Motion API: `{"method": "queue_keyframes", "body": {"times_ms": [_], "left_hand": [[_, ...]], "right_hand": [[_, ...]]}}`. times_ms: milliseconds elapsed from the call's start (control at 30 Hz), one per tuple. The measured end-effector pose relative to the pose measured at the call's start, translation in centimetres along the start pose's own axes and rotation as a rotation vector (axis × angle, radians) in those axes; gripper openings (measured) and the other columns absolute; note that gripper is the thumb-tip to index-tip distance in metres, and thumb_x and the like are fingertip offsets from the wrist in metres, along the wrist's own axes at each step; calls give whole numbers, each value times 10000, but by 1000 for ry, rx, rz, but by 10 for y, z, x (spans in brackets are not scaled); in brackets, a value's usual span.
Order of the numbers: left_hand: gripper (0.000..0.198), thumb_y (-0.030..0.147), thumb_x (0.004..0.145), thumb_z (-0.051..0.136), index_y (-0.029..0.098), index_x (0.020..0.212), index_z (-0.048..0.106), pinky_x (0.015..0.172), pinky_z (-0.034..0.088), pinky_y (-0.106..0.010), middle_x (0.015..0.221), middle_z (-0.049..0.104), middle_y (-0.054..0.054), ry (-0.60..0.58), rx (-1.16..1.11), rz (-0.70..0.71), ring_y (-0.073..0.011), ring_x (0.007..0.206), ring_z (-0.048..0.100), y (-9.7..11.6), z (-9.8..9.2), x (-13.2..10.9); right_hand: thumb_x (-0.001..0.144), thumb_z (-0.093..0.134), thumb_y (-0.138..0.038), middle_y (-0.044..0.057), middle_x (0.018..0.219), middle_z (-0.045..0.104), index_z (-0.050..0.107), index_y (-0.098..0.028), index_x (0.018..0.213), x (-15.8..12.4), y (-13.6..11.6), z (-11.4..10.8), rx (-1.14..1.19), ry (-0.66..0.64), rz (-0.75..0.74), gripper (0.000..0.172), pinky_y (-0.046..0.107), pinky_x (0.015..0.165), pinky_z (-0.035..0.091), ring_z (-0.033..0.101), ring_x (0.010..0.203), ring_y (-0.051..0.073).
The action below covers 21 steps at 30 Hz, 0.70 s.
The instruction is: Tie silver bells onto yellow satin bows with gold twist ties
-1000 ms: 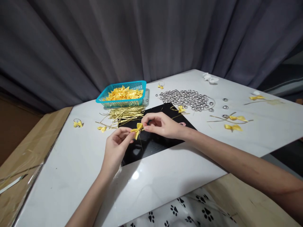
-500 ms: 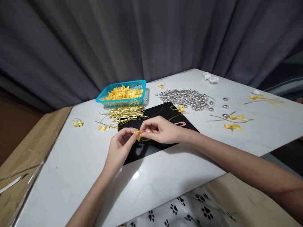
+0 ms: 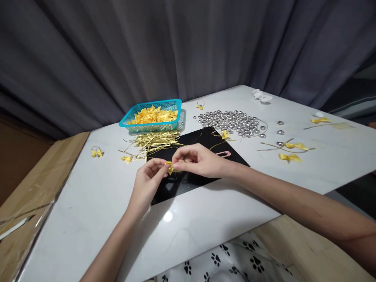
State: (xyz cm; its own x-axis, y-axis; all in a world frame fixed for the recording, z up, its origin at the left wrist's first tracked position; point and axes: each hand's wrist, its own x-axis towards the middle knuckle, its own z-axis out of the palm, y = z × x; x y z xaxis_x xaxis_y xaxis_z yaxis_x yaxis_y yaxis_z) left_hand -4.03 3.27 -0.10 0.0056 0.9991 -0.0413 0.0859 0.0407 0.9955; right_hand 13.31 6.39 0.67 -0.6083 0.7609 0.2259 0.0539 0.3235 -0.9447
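Observation:
Over the black mat (image 3: 176, 188), my left hand (image 3: 149, 178) pinches a small yellow ribbon bow (image 3: 170, 168) between thumb and forefinger. My right hand (image 3: 198, 161) meets it from the right, thumb and forefinger closed at the bow's edge on a thin gold wire tie (image 3: 177, 170). Part of the bow and most of the wire are hidden by the fingers. A pink thread snipper or clip-like tool (image 3: 224, 154) lies on the mat, partly behind my right wrist. Another yellow bow (image 3: 225, 134) with gold wire rests at the mat's far edge.
A teal basket (image 3: 126, 124) of yellow bows stands behind a bundle of gold ties (image 3: 155, 141). Silver beads (image 3: 232, 122) are heaped to its right. Loose bows (image 3: 290, 157) lie at right, a finished-looking bow with ring (image 3: 97, 153) at left, cardboard (image 3: 49, 176) beside the table.
Both hands have shifted very slightly left with the bow. The bow has turned a little between the fingers, and the right fingertips are closer to the left ones.

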Motion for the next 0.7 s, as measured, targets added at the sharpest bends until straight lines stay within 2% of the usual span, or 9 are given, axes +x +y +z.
{"method": "queue_keyframes", "body": {"times_ms": [67, 333, 533, 700], "left_hand": [[212, 317, 627, 750, 160, 714, 637, 613, 459, -198, 688, 629, 13, -27, -23, -34, -101, 640, 561, 1, 1, -1], [172, 264, 608, 765, 168, 690, 648, 690, 457, -191, 709, 612, 22, -15, -181, -138, -93, 694, 555, 2, 1, -1], [131, 238, 620, 755, 170, 679, 660, 662, 436, -173, 709, 622, 22, -22, -180, -118, -88, 687, 551, -2, -1, -2], [207, 235, 571, 798, 172, 728, 679, 665, 447, -171, 696, 656, 26, 25, -179, -130, -84, 676, 577, -3, 0, -3]], "right_hand": [[775, 597, -210, -63, 564, 410, 578, -117, 735, 2, 5, 2, -83, 81, -7, 102, 187, 463, 264, 311, 501, 46], [765, 580, -187, -64, 517, 404, 593, -114, 714, 3, 12, 5, -244, 216, 47, 91, 193, 457, 243, 308, 469, 45], [760, 580, -182, -56, 542, 436, 598, -119, 722, 2, 13, 10, -266, 234, 26, 76, 191, 457, 255, 310, 461, 42], [747, 573, -152, -53, 553, 447, 591, -125, 713, 1, 14, 12, -305, 263, 1, 47, 197, 483, 270, 325, 467, 44]]}}
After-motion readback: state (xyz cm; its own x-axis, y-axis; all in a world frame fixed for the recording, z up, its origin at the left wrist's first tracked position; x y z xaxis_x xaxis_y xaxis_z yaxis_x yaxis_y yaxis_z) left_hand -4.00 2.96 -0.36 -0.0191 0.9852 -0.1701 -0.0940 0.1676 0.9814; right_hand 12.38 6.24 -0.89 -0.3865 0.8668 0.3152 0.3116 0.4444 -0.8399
